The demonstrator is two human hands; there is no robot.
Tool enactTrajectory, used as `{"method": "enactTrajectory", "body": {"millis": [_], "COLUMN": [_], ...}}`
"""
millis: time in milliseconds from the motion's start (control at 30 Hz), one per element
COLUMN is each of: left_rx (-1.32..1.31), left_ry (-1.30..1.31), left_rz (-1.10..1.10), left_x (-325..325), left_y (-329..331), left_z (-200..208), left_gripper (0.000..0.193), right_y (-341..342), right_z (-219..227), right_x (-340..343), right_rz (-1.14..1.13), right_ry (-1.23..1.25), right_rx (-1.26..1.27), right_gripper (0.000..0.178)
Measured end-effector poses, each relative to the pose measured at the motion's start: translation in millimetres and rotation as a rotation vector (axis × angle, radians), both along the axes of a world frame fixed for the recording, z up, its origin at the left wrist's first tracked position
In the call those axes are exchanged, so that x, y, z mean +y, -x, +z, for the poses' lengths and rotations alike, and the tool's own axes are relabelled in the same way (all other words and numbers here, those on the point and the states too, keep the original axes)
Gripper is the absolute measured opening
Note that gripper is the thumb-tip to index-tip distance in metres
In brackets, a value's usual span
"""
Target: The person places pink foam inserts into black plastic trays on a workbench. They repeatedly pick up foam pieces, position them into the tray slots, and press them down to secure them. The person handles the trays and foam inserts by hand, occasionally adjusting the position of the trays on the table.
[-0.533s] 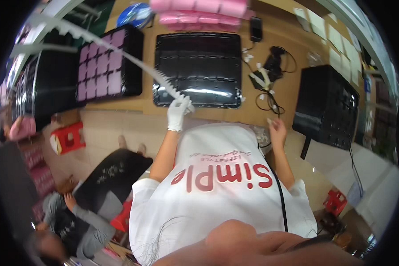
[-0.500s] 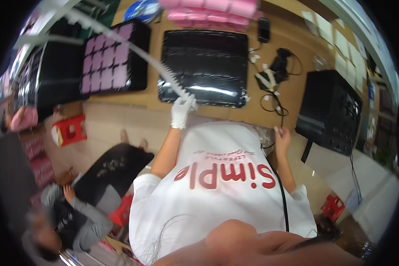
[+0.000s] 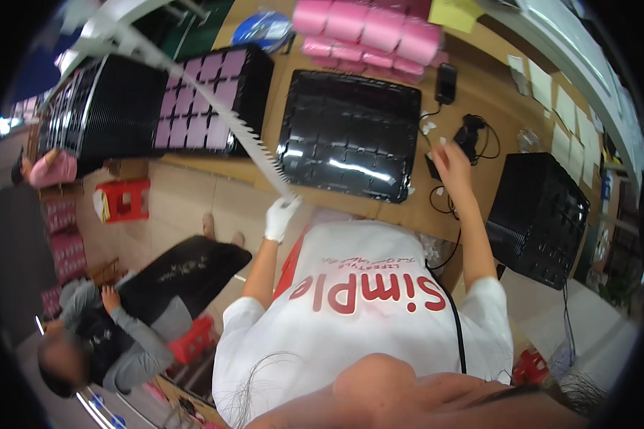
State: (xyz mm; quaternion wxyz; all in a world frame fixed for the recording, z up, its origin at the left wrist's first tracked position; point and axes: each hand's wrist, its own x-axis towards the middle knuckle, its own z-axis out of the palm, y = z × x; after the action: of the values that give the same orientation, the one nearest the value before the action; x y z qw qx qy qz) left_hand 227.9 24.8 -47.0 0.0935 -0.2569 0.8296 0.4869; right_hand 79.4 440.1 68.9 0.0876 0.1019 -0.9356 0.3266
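My left hand, in a white glove, is closed on the near end of a long white strip with a saw-toothed edge. The strip runs up and away to the far left, passing over the pink-filled tray. My bare right hand is over the table to the right of a black moulded tray. A small flat black thing lies beside its fingers. The fingers are partly hidden and smeared, so I cannot make out what they hold. The black tray has rows of shallow compartments and shiny film reflections.
Pink rolls lie behind the tray. A stack of black trays stands at the right, another at the left beside a pink-filled tray. Cables and a black adapter lie at the back right. A seated person is at the lower left.
My right hand has moved from beside my lap up onto the table, where it covers the spot of a pale-handled tool. My left hand has drawn the strip's end slightly nearer me.
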Motion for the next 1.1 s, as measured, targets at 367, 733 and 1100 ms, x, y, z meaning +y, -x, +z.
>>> {"method": "enactTrajectory", "body": {"millis": [367, 733, 1100], "left_rx": [-0.228, 0.311, 1.204], "left_ry": [0.559, 0.845, 0.814], "left_rz": [-0.954, -0.893, -0.808], "left_x": [-56.3, 8.1, 149.6], "left_y": [53.6, 237.7, 440.2], "left_z": [50.8, 160.2, 92.3], "left_gripper": [0.067, 0.02, 0.044], "right_y": [241.8, 269.5, 209.5], "right_z": [10.1, 44.5, 51.3], "right_x": [-101.7, -100.4, -108.6], "right_rz": [0.18, -0.037, 0.066], "right_ry": [-0.462, 0.302, 0.124], "right_rx": [0.651, 0.234, 0.788], "right_gripper": [0.02, 0.019, 0.012]}}
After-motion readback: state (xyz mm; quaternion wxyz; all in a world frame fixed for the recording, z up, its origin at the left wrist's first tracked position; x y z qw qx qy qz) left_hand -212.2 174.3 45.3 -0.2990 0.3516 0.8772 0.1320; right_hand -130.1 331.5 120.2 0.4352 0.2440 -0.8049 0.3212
